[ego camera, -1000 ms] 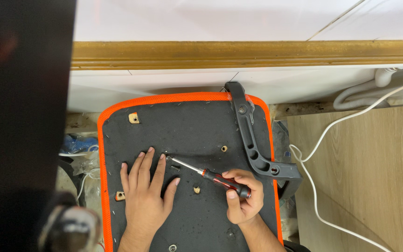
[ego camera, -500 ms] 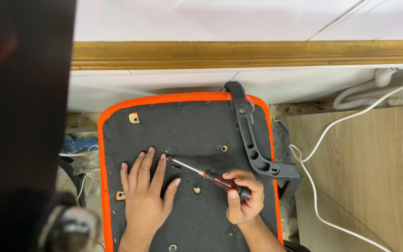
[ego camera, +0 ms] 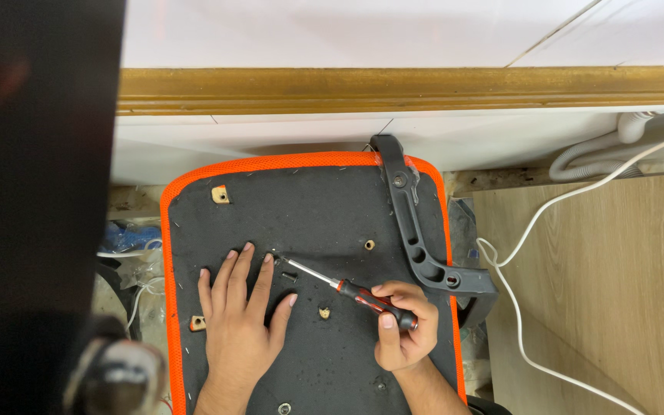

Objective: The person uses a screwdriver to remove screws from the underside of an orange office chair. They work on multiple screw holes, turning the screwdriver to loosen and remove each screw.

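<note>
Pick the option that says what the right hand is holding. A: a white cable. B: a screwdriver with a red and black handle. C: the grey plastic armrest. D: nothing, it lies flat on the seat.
B: the right hand is closed around the red and black handle of the screwdriver, while the left hand lies flat on the black seat underside.

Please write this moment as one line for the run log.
left hand: flat on seat underside | right hand: grips screwdriver | tip: beside left fingers | armrest bracket: on seat's right edge
</note>
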